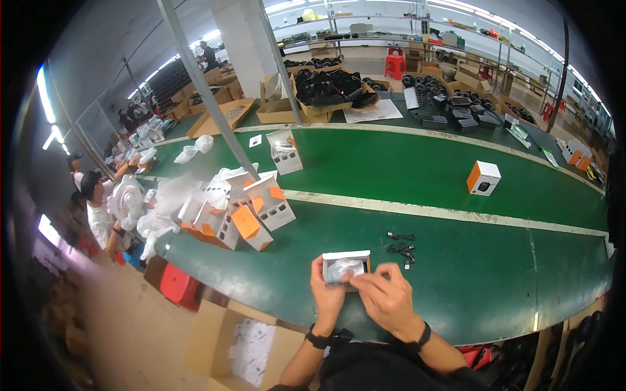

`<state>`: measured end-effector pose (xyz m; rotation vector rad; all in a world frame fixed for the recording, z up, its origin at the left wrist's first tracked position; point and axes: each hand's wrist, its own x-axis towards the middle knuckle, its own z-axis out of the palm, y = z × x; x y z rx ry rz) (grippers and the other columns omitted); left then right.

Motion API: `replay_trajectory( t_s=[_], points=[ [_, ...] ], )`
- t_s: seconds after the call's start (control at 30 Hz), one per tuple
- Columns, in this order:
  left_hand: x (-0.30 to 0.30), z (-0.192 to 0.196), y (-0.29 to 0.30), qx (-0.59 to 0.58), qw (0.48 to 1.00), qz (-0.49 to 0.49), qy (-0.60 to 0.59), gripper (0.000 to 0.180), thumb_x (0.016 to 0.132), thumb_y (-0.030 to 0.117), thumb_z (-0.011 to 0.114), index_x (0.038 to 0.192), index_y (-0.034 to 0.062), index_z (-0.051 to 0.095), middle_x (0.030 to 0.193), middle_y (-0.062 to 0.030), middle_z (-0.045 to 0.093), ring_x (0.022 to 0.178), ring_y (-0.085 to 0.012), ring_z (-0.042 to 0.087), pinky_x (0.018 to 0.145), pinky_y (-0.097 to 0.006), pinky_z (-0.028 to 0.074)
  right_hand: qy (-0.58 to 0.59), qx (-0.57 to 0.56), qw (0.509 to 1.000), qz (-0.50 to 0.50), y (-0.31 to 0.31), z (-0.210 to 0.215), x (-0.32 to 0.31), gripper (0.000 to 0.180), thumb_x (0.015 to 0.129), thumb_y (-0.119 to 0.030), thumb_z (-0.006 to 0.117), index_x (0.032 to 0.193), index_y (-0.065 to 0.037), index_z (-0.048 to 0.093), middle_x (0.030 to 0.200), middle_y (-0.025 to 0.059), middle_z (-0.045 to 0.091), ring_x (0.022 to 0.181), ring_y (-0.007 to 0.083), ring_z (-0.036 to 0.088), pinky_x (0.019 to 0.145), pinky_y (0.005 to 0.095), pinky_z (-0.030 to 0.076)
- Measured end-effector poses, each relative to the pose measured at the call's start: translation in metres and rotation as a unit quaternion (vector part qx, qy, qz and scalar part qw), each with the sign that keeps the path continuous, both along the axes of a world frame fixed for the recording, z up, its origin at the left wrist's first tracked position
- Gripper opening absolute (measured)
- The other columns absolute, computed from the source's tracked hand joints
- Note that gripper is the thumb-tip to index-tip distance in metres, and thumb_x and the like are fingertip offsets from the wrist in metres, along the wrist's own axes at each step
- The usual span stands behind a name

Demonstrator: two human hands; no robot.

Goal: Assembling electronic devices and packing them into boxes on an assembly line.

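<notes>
My left hand (327,294) grips a small white and orange box (324,268) from its left side, just over the green bench. The box's top is open, and a clear plastic bag (343,267) shows inside; what the bag wraps I cannot make out. At the box's right side my right hand (386,301) has its thumb and fingers pinched together by the bag. Whatever sits between those fingertips is hidden. Beyond the right hand, several coiled black cables (402,247) lie on the bench.
Open white and orange boxes (253,223) cluster at the left beside plastic bags and a fan (126,201). One closed box (483,178) sits on the green conveyor belt (391,176). A cardboard carton (215,345) stands below left. People (99,202) work at far left.
</notes>
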<state>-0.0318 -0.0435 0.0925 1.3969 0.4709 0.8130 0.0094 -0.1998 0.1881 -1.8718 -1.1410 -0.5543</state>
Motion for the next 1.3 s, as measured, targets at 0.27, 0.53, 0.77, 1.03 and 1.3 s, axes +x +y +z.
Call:
replay_trajectory(
  t_s=[0.27,0.53,0.77,1.03,1.3],
  points=[
    [-0.007,-0.01,0.01,0.045,0.998,-0.041,0.0,0.067,0.085,0.009,0.092,0.142,-0.001,0.057,0.132,-0.0128,0.068,0.122,-0.0215,0.066,0.107,-0.037,0.053,-0.074,-0.153,0.98,-0.1,0.035,-0.031,0.024,0.024,0.082,-0.008,0.073,0.104,-0.003,0.081,0.108,0.0063,0.07,0.113,0.0322,0.059,0.116,0.0657,0.038],
    [-0.006,-0.018,0.018,0.016,0.99,-0.139,-0.026,0.058,0.115,0.044,0.055,0.154,-0.0004,0.054,0.144,-0.0058,0.061,0.134,-0.0144,0.055,0.117,-0.031,0.04,-0.065,-0.263,0.96,-0.065,0.015,-0.003,0.024,0.035,0.08,-0.005,0.072,0.114,-0.001,0.081,0.118,0.0155,0.064,0.125,0.0409,0.055,0.127,0.0736,0.026],
    [-0.012,-0.013,0.04,-0.153,0.959,-0.214,-0.105,0.05,0.12,0.044,0.051,0.148,0.0037,0.056,0.13,-0.0002,0.065,0.119,-0.0073,0.059,0.103,-0.026,0.046,0.046,-0.219,0.974,0.045,0.004,-0.008,0.021,0.037,0.09,-0.009,0.071,0.125,0.003,0.077,0.128,0.0212,0.055,0.128,0.0453,0.049,0.125,0.0662,0.031],
    [0.009,0.001,0.05,-0.069,0.974,-0.213,-0.03,0.026,0.105,0.002,0.073,0.13,-0.0002,0.068,0.122,-0.0006,0.075,0.112,-0.0097,0.068,0.103,-0.029,0.054,0.232,0.118,0.965,-0.024,0.024,-0.055,-0.001,0.028,0.088,0.006,0.077,0.115,0.0,0.074,0.124,0.0211,0.063,0.119,0.0434,0.059,0.103,0.0478,0.054],
    [-0.005,0.043,0.064,0.326,0.893,-0.296,-0.093,0.039,0.077,0.01,0.095,0.115,0.0093,0.087,0.133,-0.0107,0.08,0.129,-0.0353,0.07,0.112,-0.047,0.056,0.042,-0.018,0.999,0.028,-0.004,-0.053,0.013,0.027,0.08,0.003,0.085,0.107,0.001,0.078,0.113,0.0167,0.074,0.112,0.0405,0.07,0.095,0.0482,0.058]
  ],
)
